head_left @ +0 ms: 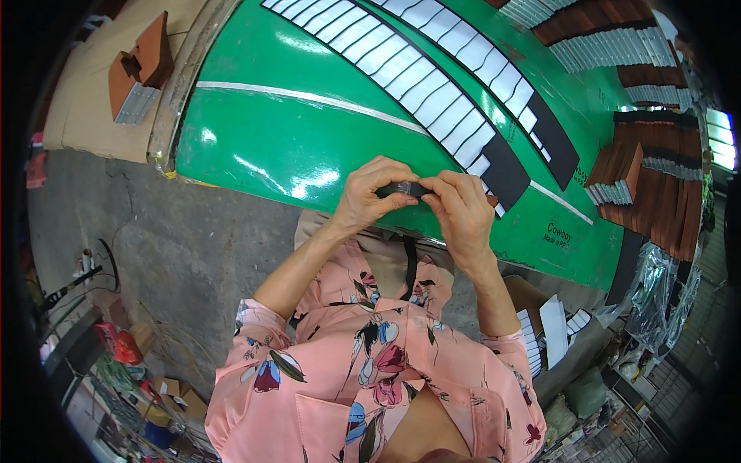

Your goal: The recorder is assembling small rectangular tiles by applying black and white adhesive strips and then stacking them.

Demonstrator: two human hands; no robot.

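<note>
My left hand (369, 194) and my right hand (461, 202) meet at the near edge of the green table. Between the fingertips of both is a small dark piece (404, 188) with a shiny spot on it; its exact kind I cannot make out. The left thumb and fingers pinch one end, and the right fingers close on the other. Just past my right hand lies a long black strip (505, 171) carrying a row of white rectangular pieces (409, 81). A second black strip (557, 143) with similar white pieces lies beyond it.
Stacks of brown pieces with silvery edges (617, 174) stand at the table's right. More brown pieces (139, 73) rest on cardboard (85, 116) at far left. Clear plastic wrap (652, 285) hangs at the right corner. A box with white pieces (552, 328) sits below the table.
</note>
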